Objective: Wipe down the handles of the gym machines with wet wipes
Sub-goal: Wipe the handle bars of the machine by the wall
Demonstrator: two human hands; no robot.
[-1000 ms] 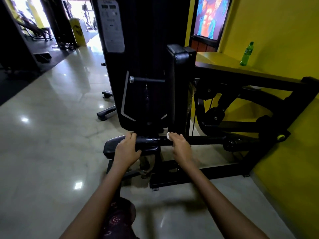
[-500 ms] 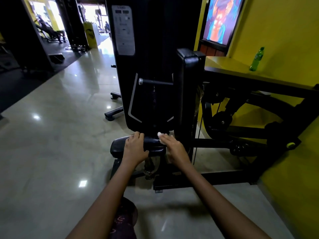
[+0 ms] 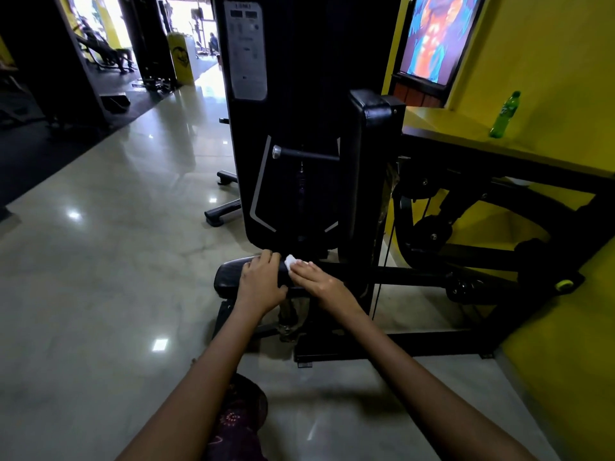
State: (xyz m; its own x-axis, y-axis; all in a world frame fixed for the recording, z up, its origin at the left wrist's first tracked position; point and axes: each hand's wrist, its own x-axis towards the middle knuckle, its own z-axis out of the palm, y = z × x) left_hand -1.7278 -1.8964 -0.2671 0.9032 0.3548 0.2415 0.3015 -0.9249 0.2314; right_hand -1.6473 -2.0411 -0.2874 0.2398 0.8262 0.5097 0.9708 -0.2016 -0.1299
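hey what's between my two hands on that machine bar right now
In the head view, only the white wet wipe, under the right hand's fingertips, and a short bare stretch of black bar separate it from the left hand.

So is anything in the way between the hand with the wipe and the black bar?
Nothing visible. The right hand presses the white wipe straight onto the bar. The left hand grips the black pad right beside it, close to the wipe on its left.

Gym: weight machine (image 3: 309, 128), perhaps distant benches (image 3: 106, 51).
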